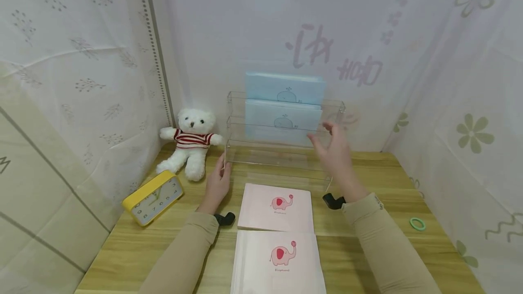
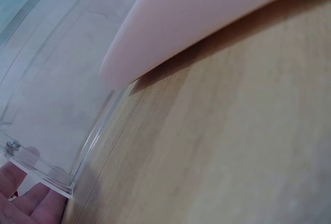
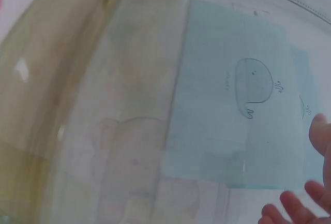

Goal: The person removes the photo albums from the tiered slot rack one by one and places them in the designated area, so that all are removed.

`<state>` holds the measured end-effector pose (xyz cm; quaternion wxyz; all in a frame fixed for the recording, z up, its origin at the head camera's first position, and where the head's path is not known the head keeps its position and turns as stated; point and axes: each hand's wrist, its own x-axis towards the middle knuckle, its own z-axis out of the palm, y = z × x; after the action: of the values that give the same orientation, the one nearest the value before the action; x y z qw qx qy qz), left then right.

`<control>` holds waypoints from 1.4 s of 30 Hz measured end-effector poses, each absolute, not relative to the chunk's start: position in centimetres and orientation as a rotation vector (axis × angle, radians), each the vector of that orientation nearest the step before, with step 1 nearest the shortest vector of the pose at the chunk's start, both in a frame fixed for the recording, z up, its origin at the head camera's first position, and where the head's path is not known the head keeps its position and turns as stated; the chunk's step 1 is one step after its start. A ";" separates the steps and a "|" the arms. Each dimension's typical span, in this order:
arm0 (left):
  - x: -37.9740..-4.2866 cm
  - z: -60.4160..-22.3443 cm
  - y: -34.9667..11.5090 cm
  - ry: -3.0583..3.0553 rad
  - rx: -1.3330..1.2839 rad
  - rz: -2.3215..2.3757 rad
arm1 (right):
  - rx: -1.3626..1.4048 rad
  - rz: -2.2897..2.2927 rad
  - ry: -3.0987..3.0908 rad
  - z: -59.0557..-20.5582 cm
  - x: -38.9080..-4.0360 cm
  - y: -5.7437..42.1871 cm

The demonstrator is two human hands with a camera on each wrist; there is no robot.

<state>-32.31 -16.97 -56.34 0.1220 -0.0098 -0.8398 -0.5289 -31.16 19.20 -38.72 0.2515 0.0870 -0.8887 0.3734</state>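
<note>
A clear stepped display rack point(image 1: 265, 155) stands at the back of the table. Two pale blue notebooks with a whale drawing sit in it, the rear notebook point(image 1: 261, 86) higher than the front notebook point(image 1: 261, 119). My left hand point(image 1: 216, 187) grips the rack's left side panel low down; its fingers point(image 2: 39, 203) show at the panel's edge in the left wrist view. Near the front notebook's right edge is my right hand point(image 1: 337, 153), its fingers spread and holding nothing. Two pink elephant notebooks, an upper one point(image 1: 257, 203) and a nearer one point(image 1: 255, 257), lie before the rack.
A white teddy bear point(image 1: 194, 144) in a striped top sits left of the rack. In front of it stands a yellow alarm clock point(image 1: 153, 196). A green ring point(image 1: 417, 224) lies on the wooden table point(image 1: 392, 180) at right. Patterned curtains enclose the table's back and sides.
</note>
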 end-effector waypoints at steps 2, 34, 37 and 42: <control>-32.3 -56.4 -17.0 -2.449 -0.027 -1.539 | 0.187 1.081 -2.421 -37.7 -32.0 19.0; -31.9 -56.3 -16.7 -2.416 -0.034 -1.565 | 0.348 1.236 -2.454 -34.5 -36.9 18.4; -31.9 -56.1 -16.7 -2.408 -0.035 -1.573 | 0.364 1.268 -2.469 -34.3 -37.2 18.4; -31.9 -56.0 -16.7 -2.412 -0.037 -1.583 | 0.360 1.320 -2.484 -34.2 -38.0 18.5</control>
<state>-31.90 -16.75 -56.00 0.1276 -0.0126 -0.8291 -0.5442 -37.95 18.54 -34.23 0.1522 0.1255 -0.8656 0.4602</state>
